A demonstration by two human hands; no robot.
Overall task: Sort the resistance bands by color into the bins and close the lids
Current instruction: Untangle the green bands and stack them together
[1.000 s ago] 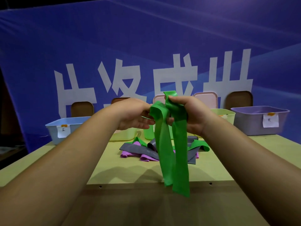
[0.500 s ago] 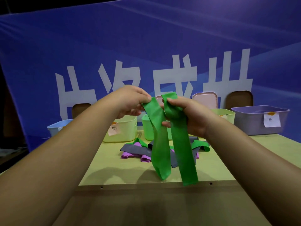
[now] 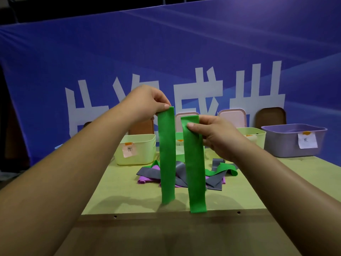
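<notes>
My left hand (image 3: 145, 104) pinches the top of one green resistance band (image 3: 167, 159), which hangs straight down over the table. My right hand (image 3: 215, 135) pinches the top of a second green band (image 3: 195, 169), hanging just to the right of the first and apart from it. Behind them a pile of grey, purple and green bands (image 3: 215, 174) lies on the table. Open bins stand in a row at the back: a yellow one with a pink label (image 3: 140, 150), a green one (image 3: 180, 145) mostly hidden by the bands, another yellow one (image 3: 256, 135) and a purple one (image 3: 287, 143).
Lids lean against the blue banner behind the bins: two pink ones (image 3: 233, 118) and brown ones (image 3: 271, 115). The yellow-green table (image 3: 118, 198) has a wooden front edge (image 3: 166, 218) just below the hanging bands. A blue bin edge (image 3: 58, 147) peeks past my left forearm.
My hands have drawn apart and risen, separating the two green bands that were bunched together. Each now hangs straight from one hand.
</notes>
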